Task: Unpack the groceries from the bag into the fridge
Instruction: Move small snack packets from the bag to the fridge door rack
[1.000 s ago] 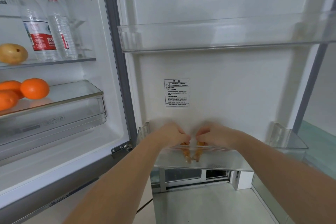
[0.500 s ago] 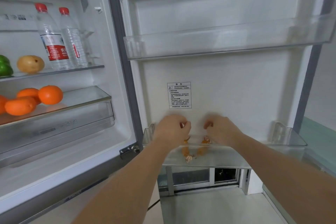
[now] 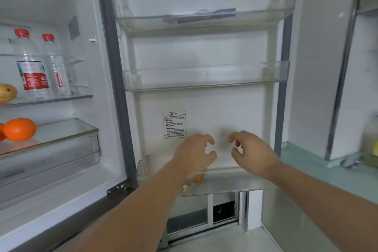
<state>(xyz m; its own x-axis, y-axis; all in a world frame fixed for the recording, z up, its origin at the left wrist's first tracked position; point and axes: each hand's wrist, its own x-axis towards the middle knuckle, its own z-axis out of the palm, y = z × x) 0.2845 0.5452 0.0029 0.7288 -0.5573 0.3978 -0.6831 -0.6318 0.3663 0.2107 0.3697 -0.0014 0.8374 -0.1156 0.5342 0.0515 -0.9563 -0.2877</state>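
The fridge stands open with its door swung out in front of me. My left hand [image 3: 194, 152] and my right hand [image 3: 250, 152] hover side by side just above the lowest door bin [image 3: 231, 182], fingers loosely curled and holding nothing. Small orange items [image 3: 197, 178] lie in that bin, partly hidden behind my left wrist; what they are I cannot make out. No bag is in view.
Two clear door bins, one [image 3: 204, 76] at mid height and one [image 3: 204, 9] above it, sit over my hands. Inside the fridge are two water bottles [image 3: 33, 67], a yellowish fruit [image 3: 7, 92] and oranges [image 3: 19, 129]. A pale green counter [image 3: 327, 170] runs along the right.
Both hands have let go of the orange items and risen out of the lowest door bin. The view has tilted upward, showing more of the door.
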